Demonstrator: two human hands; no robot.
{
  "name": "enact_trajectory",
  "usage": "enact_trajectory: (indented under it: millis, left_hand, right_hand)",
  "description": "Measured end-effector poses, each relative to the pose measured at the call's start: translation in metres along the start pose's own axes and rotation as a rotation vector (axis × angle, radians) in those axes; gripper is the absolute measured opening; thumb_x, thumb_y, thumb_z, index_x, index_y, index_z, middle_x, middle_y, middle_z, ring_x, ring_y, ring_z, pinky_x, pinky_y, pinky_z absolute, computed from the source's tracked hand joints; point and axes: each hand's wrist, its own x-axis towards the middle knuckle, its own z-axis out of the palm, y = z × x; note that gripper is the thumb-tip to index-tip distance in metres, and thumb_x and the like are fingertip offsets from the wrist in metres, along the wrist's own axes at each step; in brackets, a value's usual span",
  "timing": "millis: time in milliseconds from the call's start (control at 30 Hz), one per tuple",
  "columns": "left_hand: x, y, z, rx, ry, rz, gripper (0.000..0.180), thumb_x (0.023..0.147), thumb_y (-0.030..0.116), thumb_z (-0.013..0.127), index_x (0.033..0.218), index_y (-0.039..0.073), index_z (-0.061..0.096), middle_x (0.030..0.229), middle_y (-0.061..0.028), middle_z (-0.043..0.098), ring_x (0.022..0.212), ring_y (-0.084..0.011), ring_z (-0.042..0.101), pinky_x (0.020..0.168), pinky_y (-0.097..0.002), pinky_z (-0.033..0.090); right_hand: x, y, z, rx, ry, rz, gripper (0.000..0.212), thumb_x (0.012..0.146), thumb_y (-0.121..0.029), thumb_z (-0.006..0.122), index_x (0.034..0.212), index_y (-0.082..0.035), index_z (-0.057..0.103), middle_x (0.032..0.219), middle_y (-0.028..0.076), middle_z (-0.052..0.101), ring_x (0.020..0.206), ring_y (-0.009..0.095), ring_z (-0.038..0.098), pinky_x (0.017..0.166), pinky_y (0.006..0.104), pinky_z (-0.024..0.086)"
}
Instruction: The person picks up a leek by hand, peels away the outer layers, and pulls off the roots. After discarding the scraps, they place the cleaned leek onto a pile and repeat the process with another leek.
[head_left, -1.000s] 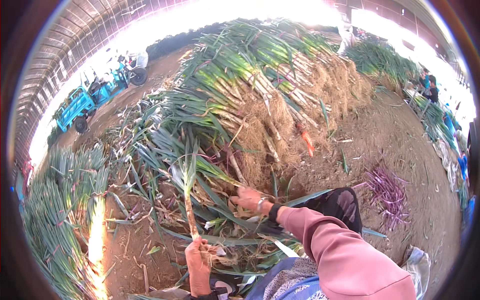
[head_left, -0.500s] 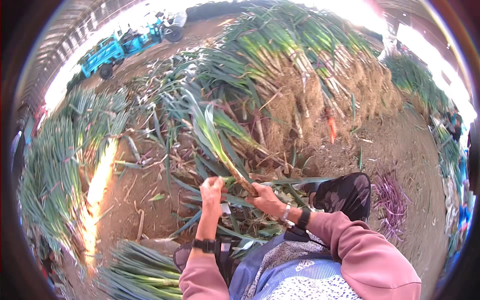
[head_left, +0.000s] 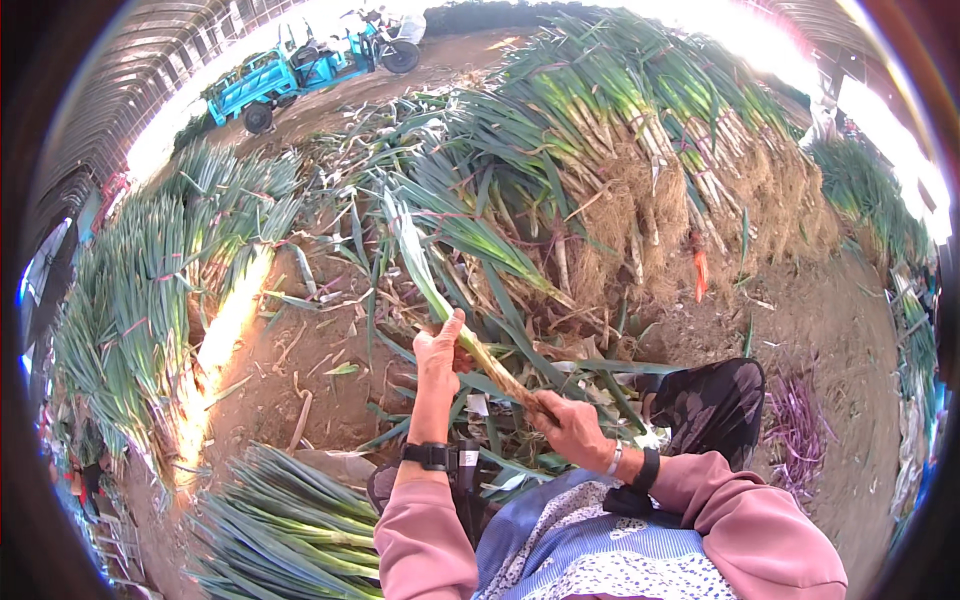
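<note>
A long green onion (head_left: 418, 265) slants across the middle, leafy end up and left, brownish root end down and right. My left hand (head_left: 436, 360) is closed around its pale shaft, thumb pointing up along the stalk. My right hand (head_left: 577, 432) grips the same green onion by the root end, fingers curled over it. Loose leaves and peelings (head_left: 490, 425) lie below, between my hands and knees. Beside my left forearm lies a pile of trimmed-looking green onions (head_left: 310, 535).
Big bundles of green onions with shaggy roots (head_left: 640, 190) stand ahead, an orange strip (head_left: 700, 272) by them. More bundles (head_left: 130, 320) stand at the left. Purple ties (head_left: 797, 430) lie on the dirt at right. A blue cargo tricycle (head_left: 300, 75) is parked far left.
My left hand has moved up to the shaft and closed on it. My right hand keeps the root end. The whole view has shifted, with surroundings now farther right.
</note>
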Motion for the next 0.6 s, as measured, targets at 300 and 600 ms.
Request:
enact_trajectory:
  millis: [300,600]
  left_hand:
    - [-0.036,0.006,0.013,-0.298,-0.122,0.104,0.014,0.085,0.012,0.058,0.093,0.0,0.057,0.078,-0.0194,0.067,0.045,-0.0167,0.056,0.036,-0.0271,0.041]
    - [-0.049,-0.02,0.011,-0.601,-0.484,-0.051,0.034,0.088,0.016,0.056,0.117,-0.003,0.053,0.119,-0.0225,0.057,0.081,-0.0269,0.066,0.077,-0.0413,0.055]
  right_hand:
    - [-0.013,0.007,-0.029,-0.246,0.149,-0.173,0.03,0.08,-0.021,0.066,0.106,-0.009,0.057,0.08,0.01,0.06,0.071,0.029,0.061,0.059,0.039,0.048]
    - [0.008,-0.018,-0.121,-0.774,0.199,-0.283,0.025,0.077,-0.027,0.07,0.097,-0.013,0.065,0.068,0.001,0.054,0.061,0.016,0.056,0.05,0.0313,0.045]
